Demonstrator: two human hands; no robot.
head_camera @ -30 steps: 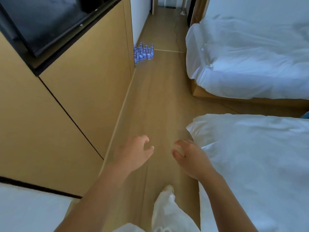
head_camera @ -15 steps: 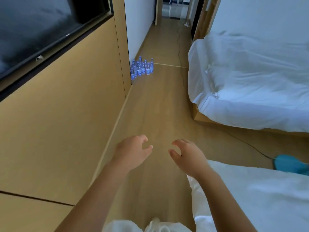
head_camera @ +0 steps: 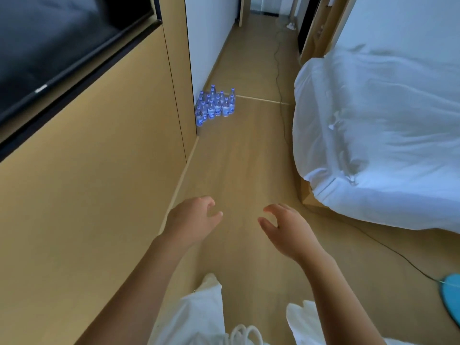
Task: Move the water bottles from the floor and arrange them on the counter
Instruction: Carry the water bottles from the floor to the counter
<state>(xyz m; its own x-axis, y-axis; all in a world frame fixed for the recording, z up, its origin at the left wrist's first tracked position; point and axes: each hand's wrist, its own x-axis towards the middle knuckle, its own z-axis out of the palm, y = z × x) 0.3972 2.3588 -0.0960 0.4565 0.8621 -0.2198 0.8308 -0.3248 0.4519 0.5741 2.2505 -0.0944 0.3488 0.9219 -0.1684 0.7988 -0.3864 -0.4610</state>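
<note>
1. Head view: corridor between wall panel and bed, looking forward and down along floor.
2. Bottles: upright, tight cluster on floor, far end of corridor, touching or just beside the panel's end corner. Exact count not readable; roughly ten. Blue caps and labels.
3. Left hand: held out ahead at mid-height, fingers loosely curled, nothing in the grip.
4. Right hand: held out beside it, fingers loosely curled with thumb apart, nothing in the grip.
5. Both hands well apart from bottles; no contact.
6. Bench: not identifiable in view. Dark screen set into panel at upper left; no surface with bottles on it visible.
7. Progress, judged: at the start. No bottle lifted, none placed as far as visible. Whole cluster left to move.
8. Step in hand, judged: approach on foot toward cluster.
9. Remaining, judged: reach cluster, bend down, grasp bottles by body or neck, carry to bench, stand upright in order, repeat until floor holds none.
10. Caution: cable lies along floor beside bed, leading to blue object at right edge; trip risk. Tight packing makes knocking neighbours over likely on first pick.
</note>
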